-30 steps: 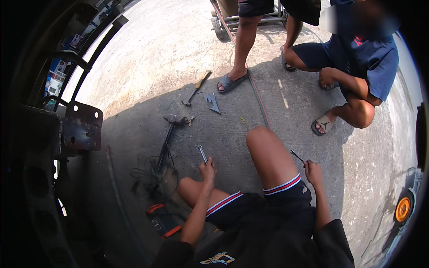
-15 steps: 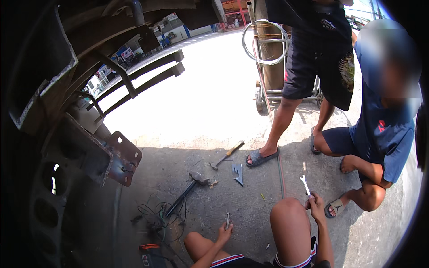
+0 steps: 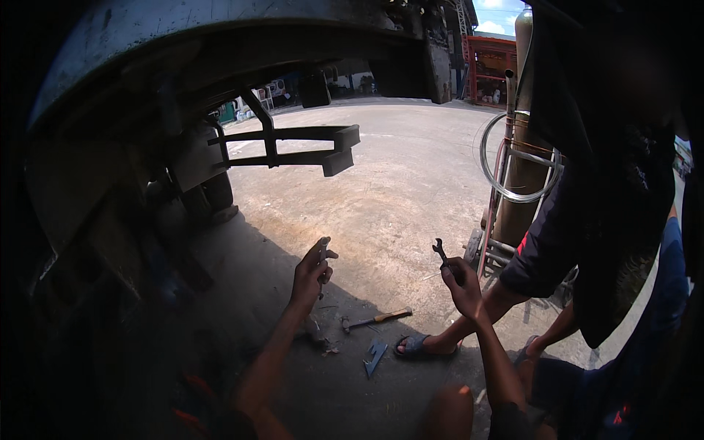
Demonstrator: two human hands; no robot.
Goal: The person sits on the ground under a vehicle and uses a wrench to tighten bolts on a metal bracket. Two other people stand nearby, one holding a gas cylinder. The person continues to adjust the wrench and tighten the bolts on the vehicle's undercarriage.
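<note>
My left hand (image 3: 311,277) is raised at mid-picture, its fingers closed round a slim metal wrench (image 3: 323,250) whose rounded end shows above the hand. Over to the right, my right hand (image 3: 463,284) grips an open-end wrench (image 3: 440,252), jaws pointing up. Both hands are well above the ground. Below and between them lie a hammer (image 3: 378,318) with a wooden handle and a notched flat metal piece (image 3: 375,358).
Overhead and to the left is the dark underside of a vehicle, with a metal bracket frame (image 3: 271,143). A standing person's sandalled foot (image 3: 418,346) is close on the right, by a gas cylinder (image 3: 518,198) on a cart with a wire coil (image 3: 486,167).
Both my hands have risen and moved forward, each still holding its wrench. My view has tilted up, so the cart and the vehicle's underside now show differently.
</note>
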